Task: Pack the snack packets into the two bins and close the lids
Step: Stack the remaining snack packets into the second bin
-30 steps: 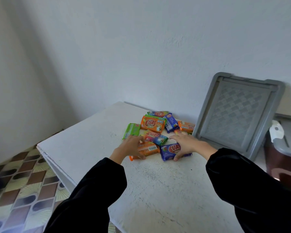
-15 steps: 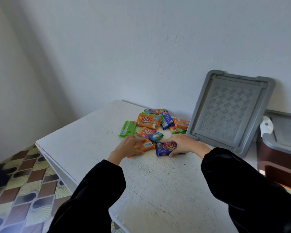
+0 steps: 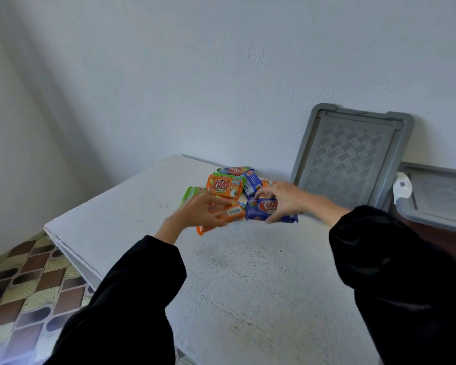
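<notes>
Several snack packets lie in a pile on the white table [image 3: 248, 285] near the wall. My left hand [image 3: 200, 210] grips an orange packet [image 3: 231, 216] at the pile's front. My right hand [image 3: 287, 201] grips a blue packet [image 3: 263, 209], lifted slightly off the table. Behind them lie another orange packet [image 3: 224, 186], a green packet [image 3: 191, 192] and more. A grey lid [image 3: 350, 156] leans upright against the wall. At the right edge stands a brown bin [image 3: 432, 230] with a grey lid [image 3: 437, 196] on it.
The table's left edge drops to a patterned tiled floor [image 3: 24, 285]. A white latch [image 3: 402, 187] sits on the bin's lid corner. The pale wall stands right behind the packets.
Both hands have closed on their packets and raised them a little off the table; the view has shifted slightly left and down.
</notes>
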The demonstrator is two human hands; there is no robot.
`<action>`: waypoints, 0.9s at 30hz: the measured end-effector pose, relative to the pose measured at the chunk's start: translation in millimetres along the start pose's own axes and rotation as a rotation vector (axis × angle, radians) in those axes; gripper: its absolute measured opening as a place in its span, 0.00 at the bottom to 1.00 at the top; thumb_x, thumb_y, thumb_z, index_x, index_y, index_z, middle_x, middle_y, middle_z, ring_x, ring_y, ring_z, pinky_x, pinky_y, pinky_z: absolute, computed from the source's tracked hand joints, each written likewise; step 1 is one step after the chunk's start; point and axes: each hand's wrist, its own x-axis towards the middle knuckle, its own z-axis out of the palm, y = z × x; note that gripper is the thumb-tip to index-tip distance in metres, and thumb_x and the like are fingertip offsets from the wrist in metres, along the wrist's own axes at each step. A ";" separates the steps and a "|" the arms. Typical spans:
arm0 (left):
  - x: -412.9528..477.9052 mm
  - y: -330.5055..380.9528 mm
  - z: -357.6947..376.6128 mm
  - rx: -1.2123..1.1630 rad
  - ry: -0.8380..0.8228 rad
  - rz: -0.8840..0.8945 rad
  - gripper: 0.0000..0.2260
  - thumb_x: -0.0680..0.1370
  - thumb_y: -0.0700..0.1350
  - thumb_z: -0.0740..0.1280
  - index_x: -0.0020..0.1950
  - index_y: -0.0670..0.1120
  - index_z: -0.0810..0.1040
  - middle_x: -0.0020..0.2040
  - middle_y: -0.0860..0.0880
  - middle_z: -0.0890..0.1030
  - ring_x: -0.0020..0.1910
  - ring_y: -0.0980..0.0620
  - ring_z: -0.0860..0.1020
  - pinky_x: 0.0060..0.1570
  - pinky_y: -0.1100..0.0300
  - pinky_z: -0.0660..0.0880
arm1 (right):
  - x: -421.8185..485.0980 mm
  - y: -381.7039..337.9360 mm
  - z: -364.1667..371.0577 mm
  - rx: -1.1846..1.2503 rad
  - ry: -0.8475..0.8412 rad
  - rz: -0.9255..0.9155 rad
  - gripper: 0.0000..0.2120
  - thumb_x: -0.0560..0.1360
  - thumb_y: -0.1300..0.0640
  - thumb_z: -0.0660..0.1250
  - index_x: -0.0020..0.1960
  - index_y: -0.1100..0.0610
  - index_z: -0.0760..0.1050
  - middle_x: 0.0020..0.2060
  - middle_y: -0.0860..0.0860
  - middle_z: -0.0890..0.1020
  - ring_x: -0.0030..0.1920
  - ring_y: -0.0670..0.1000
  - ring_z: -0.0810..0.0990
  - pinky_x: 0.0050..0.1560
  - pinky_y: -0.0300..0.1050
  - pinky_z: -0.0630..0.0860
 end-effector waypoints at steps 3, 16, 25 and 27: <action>14.3 33.3 -17.7 0.015 0.036 0.096 0.33 0.62 0.66 0.68 0.66 0.57 0.72 0.57 0.48 0.74 0.54 0.51 0.73 0.53 0.59 0.73 | -26.6 3.9 -35.4 -0.022 0.041 0.038 0.32 0.64 0.48 0.76 0.65 0.48 0.67 0.56 0.52 0.78 0.50 0.50 0.74 0.48 0.42 0.71; 26.9 258.5 -1.5 0.093 -0.040 0.770 0.34 0.63 0.69 0.61 0.66 0.56 0.70 0.54 0.53 0.73 0.50 0.56 0.73 0.46 0.63 0.73 | -285.6 41.5 -91.0 -0.058 0.108 0.449 0.37 0.62 0.46 0.77 0.66 0.44 0.65 0.49 0.43 0.76 0.40 0.39 0.74 0.39 0.30 0.68; -31.0 323.1 76.9 0.118 -0.327 1.004 0.30 0.65 0.69 0.62 0.66 0.61 0.69 0.53 0.59 0.71 0.49 0.61 0.72 0.44 0.69 0.71 | -388.3 41.2 -27.0 -0.021 -0.104 0.571 0.36 0.61 0.41 0.76 0.64 0.42 0.64 0.51 0.41 0.72 0.46 0.42 0.73 0.46 0.33 0.72; -38.2 327.3 92.1 0.155 -0.377 1.011 0.30 0.65 0.67 0.63 0.66 0.60 0.70 0.56 0.58 0.72 0.52 0.60 0.72 0.47 0.68 0.70 | -393.3 44.3 -11.9 -0.039 -0.159 0.571 0.36 0.62 0.41 0.75 0.65 0.41 0.62 0.56 0.42 0.72 0.49 0.41 0.70 0.48 0.34 0.70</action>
